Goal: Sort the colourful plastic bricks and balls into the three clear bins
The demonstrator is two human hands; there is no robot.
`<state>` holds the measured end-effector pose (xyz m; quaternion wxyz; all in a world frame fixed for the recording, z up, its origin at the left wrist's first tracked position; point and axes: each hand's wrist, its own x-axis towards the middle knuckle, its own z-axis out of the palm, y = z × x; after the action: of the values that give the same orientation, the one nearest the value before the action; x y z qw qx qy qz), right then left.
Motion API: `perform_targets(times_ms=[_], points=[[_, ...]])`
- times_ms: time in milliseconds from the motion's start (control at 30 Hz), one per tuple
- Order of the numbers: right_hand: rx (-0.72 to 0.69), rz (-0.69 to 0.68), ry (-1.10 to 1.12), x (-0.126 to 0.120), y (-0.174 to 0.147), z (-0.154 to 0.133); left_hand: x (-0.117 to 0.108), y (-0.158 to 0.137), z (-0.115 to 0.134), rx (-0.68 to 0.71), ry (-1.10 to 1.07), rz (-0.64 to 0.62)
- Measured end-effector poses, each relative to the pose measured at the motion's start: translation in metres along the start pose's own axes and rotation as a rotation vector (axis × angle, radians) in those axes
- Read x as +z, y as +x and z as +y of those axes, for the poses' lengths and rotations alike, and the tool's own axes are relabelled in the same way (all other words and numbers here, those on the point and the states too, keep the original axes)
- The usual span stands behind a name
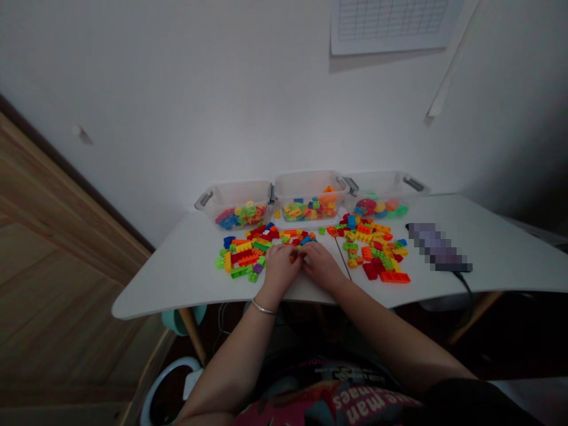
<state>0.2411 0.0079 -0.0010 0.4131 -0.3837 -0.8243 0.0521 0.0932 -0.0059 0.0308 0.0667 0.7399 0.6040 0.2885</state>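
My left hand (pixel 281 266) and my right hand (pixel 321 266) meet near the table's front edge, fingers bent and fingertips together. A bit of a small orange-red toy building brick (pixel 293 258) shows at my left fingers, which are closed on it. The fingers of my right hand are pinched beside it, and what they hold is hidden. Left of my hands lies a loose heap of coloured building bricks (pixel 242 256). Another heap of bricks (pixel 375 248) is spread to the right, with a long orange brick (pixel 394 277) at its near side.
Along the wall stand three clear plastic bins: a left bin (pixel 239 192), a middle bin (pixel 310 180) and a right bin (pixel 386 180), each holding colourful pieces. A phone-like device (pixel 437 245) with a cable lies on the right of the white table (pixel 173 272).
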Motion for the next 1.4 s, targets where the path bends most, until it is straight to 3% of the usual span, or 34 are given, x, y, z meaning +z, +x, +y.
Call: perform_targets(times_ms=[167,333,433,533,700,1100,1400], points=[[0.111,0.029,-0.145,-0.004,0.002,-0.004,-0.018,0.025,-0.016,-0.028,-0.245,0.042],[0.133,-0.001,-0.179,-0.007,0.003,-0.006,-0.053,0.066,-0.041,-0.176,-0.566,0.300],[0.130,-0.003,-0.175,-0.008,0.004,-0.006,-0.070,0.088,-0.057,-0.224,-0.358,0.503],[0.169,0.026,-0.174,-0.010,0.004,-0.007,-0.078,0.103,-0.068,-0.269,-0.073,0.577],[0.222,0.070,-0.161,-0.014,0.004,-0.009,-0.081,0.114,-0.079,-0.339,0.123,0.536],[0.245,0.083,-0.094,-0.017,0.005,-0.006,-0.093,0.127,-0.077,-0.426,0.269,0.367],[0.273,0.079,-0.119,-0.018,0.006,-0.006,-0.088,0.116,-0.081,-0.286,0.172,0.324]])
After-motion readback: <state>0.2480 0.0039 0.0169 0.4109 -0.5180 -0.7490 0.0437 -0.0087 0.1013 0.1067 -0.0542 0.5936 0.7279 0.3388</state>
